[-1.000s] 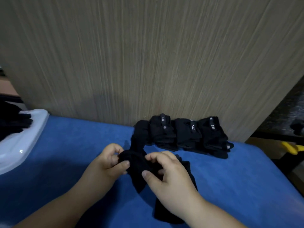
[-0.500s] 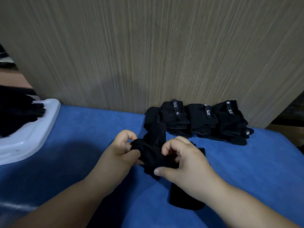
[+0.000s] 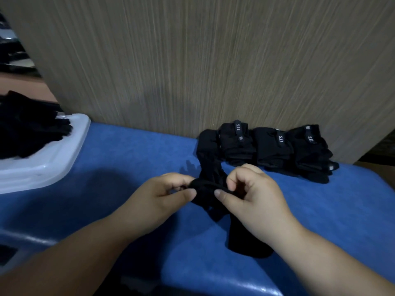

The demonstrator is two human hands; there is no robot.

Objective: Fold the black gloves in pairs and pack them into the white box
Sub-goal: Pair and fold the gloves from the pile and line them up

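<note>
Two hands on one glove here: the left hand (image 3: 168,193) and right hand (image 3: 252,195) each pinch a bunched-up black glove (image 3: 206,186) between thumb and curled fingers (image 3: 171,180), low over the blue bench (image 3: 128,159) around mid-frame. Can't tell if it actually touches the bench. The left hand has the glove's left end and the right hand the right end, with the thumbs pointing at each other. It's so scrunched that I honestly can't say which bit is the cuff. A strip of the black stuff runs up and back from the bunch toward the row (image 3: 275,146) of folded gloves sitting against the wood-grain wall (image 3: 192,60), right of centre. A few of those show little "5.11" tabs (image 3: 238,127) on top. More black fabric (image 3: 245,240) lies flat on the bench under the right wrist. No idea whether that's the same glove or its mate. Far left is the white box (image 3: 49,165), with a heap (image 3: 27,127) of black gloves in it, well apart from the hands. The lighting is pretty dim and that side is a bit blurry.
</note>
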